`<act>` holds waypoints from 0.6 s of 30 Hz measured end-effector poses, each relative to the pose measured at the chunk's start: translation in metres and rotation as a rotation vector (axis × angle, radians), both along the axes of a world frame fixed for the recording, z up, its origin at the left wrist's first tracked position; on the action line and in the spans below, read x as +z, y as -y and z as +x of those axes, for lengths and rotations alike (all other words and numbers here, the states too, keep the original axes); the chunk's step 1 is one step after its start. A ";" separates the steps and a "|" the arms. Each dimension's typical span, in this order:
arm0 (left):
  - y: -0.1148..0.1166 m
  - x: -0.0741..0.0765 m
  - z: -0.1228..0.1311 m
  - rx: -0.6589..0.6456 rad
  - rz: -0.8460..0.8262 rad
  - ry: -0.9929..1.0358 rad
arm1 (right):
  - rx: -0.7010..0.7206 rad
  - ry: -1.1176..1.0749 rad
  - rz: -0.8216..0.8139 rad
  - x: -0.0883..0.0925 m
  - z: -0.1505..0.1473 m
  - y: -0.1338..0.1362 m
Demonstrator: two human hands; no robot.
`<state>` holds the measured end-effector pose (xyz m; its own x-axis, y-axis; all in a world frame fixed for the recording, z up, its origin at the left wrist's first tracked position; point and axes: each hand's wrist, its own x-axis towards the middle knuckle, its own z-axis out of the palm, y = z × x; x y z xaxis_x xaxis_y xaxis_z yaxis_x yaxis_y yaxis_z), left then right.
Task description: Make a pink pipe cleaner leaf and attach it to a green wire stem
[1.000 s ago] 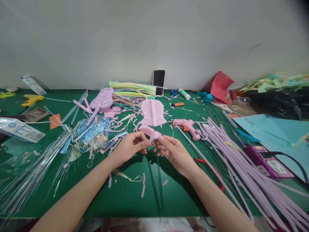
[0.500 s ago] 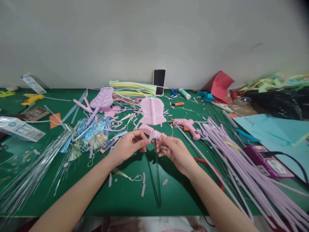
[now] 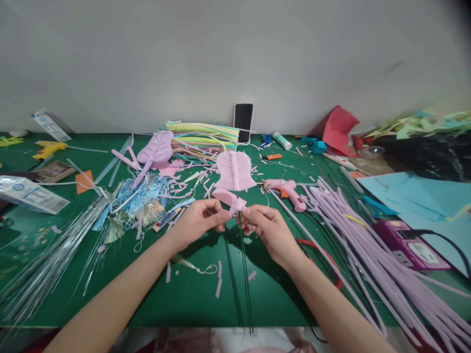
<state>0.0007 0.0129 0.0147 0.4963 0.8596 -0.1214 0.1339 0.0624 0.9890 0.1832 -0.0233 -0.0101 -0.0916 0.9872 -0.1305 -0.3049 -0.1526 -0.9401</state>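
Note:
A fuzzy pink leaf [image 3: 235, 171], which looks made of pipe cleaners, stands ahead of me on thin dark wires [image 3: 243, 255] that run down towards the table's front edge. Around the wires below it is a bunched lilac strip [image 3: 238, 206]. My left hand [image 3: 206, 218] pinches the strip's left end between thumb and finger. At its right end, my right hand [image 3: 263, 223] grips it the same way, with the other fingers curled. A flat pink piece [image 3: 223, 196] lies just behind the strip, partly hidden.
A pink glue gun [image 3: 287, 190] and a bundle of lilac pipe cleaners [image 3: 360, 245] lie to the right. Silver strands [image 3: 66, 250], blue tassels [image 3: 136, 196] and a lilac leaf [image 3: 156, 149] are on the left. A phone [image 3: 243, 120] leans against the wall.
The leaf and its wires have shifted slightly right, and the wire ends now reach lower, past the table edge. Both hands still pinch the strip in nearly the same place.

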 end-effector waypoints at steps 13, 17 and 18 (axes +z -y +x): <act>0.005 -0.009 0.008 -0.163 -0.075 0.094 | -0.036 -0.008 0.032 0.001 0.001 -0.001; 0.010 -0.012 0.013 -0.192 -0.110 0.099 | -0.022 -0.058 0.002 0.000 0.002 -0.001; 0.011 -0.012 0.013 -0.179 -0.128 0.110 | -0.013 -0.069 -0.006 0.001 0.002 -0.001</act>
